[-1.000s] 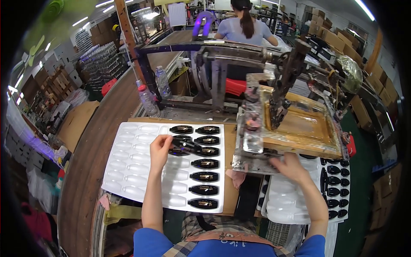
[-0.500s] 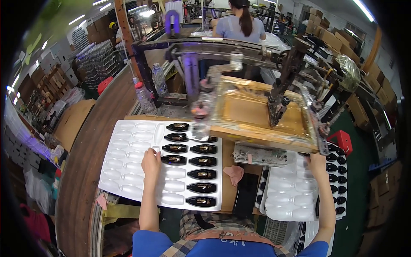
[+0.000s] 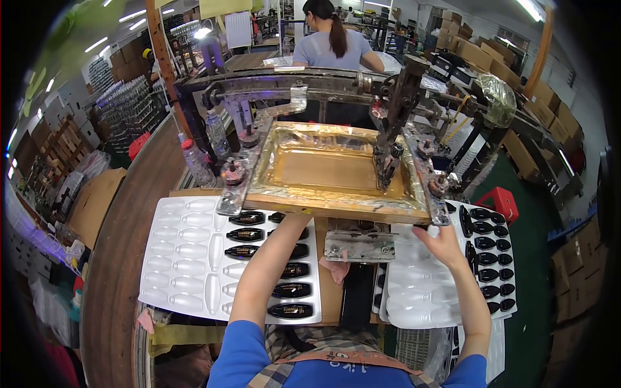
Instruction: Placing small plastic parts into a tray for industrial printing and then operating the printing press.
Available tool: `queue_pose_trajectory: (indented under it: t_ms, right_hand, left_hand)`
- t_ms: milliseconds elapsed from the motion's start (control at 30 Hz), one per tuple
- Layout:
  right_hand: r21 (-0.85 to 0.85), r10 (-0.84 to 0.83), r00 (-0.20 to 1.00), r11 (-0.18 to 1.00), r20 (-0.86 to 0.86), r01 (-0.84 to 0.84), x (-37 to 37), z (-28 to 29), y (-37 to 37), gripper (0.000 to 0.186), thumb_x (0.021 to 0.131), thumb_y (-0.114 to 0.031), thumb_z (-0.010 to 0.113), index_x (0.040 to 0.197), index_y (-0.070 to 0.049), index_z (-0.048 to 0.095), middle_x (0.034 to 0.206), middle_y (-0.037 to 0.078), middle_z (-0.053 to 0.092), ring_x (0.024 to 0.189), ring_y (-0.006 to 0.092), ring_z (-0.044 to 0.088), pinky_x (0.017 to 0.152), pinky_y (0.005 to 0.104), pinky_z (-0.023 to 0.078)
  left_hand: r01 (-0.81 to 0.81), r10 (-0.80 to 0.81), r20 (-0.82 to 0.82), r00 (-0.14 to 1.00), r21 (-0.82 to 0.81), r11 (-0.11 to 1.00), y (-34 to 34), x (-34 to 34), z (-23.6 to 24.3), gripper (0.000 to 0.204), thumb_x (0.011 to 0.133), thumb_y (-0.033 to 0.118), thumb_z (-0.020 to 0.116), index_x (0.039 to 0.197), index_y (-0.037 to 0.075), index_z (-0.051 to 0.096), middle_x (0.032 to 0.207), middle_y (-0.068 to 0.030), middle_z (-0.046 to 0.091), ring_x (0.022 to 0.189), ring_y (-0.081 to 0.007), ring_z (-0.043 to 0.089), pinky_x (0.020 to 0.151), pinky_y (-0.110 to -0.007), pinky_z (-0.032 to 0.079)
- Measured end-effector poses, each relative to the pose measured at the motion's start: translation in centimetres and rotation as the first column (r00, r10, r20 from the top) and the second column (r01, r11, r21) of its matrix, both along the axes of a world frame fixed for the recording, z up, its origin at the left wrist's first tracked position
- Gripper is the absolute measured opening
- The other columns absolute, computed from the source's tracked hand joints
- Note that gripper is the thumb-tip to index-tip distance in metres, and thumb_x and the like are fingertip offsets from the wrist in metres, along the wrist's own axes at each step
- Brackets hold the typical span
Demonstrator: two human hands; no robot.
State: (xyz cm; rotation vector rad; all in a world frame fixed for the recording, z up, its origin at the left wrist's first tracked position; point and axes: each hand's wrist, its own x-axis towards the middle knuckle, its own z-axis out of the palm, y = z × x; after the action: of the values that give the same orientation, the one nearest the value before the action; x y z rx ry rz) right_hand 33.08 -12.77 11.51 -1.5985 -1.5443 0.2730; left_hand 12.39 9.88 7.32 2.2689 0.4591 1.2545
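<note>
My left forearm reaches up under the near edge of the wood-edged printing screen frame (image 3: pixel 343 202); of my left hand (image 3: pixel 295 226) only the wrist end shows, and its fingers are hidden. By the frame's near right corner is my right hand (image 3: pixel 444 246), thumb apart from the fingers, over a white moulded tray (image 3: pixel 420 297). No object shows in it. Left of the frame lies another white tray (image 3: pixel 181 258) with several glossy black, bottle-shaped pieces (image 3: pixel 290 311) bearing gold print. Between the trays, a stained metal fixture (image 3: pixel 359 247) sits below the frame.
A squeegee arm (image 3: pixel 388 161) stands over the frame. More black pieces (image 3: pixel 490 275) fill a tray at the right. A pink cloth (image 3: pixel 335 270) lies by the fixture. Bottles (image 3: pixel 197 165) stand at the back left, a red stool (image 3: pixel 498 205) at the right. A person (image 3: pixel 336 42) works beyond.
My left hand has gone from the left tray rightward, in under the screen frame. My right hand stays near the frame's right corner, its thumb now showing apart. The whole view has shifted.
</note>
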Motion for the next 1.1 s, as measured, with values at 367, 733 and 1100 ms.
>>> queue_pose_trajectory:
  t_ms: [367,733,1100]
  right_hand:
    - [-0.225,0.231,0.965,0.954,0.125,-0.199,-5.0,-0.9,5.2,0.052,0.077,-0.041,0.063,0.11,-0.001,0.051,0.103,0.017,0.056,0.095,0.0315,0.054,0.084,0.0357,0.041]
    - [-0.342,-0.104,0.69,0.81,0.716,0.476,14.8,-10.3,2.2,0.041,0.086,-0.026,0.045,0.123,-0.007,0.043,0.13,0.014,0.039,0.122,0.03,0.033,0.101,0.0381,0.027]
    - [-0.068,-0.204,0.625,0.921,0.754,0.383,13.7,-6.0,2.2,0.042,0.066,-0.006,0.064,0.105,-0.004,0.05,0.105,0.017,0.05,0.096,0.0307,0.048,0.079,0.0367,0.044]
  left_hand:
    - [-0.118,0.324,0.243,0.915,-0.606,0.787,-3.9,-14.9,-1.1,0.013,0.086,0.011,0.055,0.088,-0.001,0.058,0.077,-0.0015,0.057,0.067,-0.007,0.052,0.063,-0.02,0.043]
    - [-0.41,0.629,-0.015,0.778,-0.771,0.488,-9.1,-27.0,-11.3,0.021,0.085,0.017,0.057,0.076,-0.002,0.057,0.057,0.0009,0.051,0.05,-0.0052,0.046,0.046,-0.019,0.037]
    - [-0.887,0.799,-0.385,0.462,-0.211,0.411,-8.8,-23.0,-7.8,0.018,0.078,0.011,0.062,0.087,0.001,0.051,0.054,-0.0059,0.046,0.048,-0.0163,0.044,0.048,-0.027,0.038]
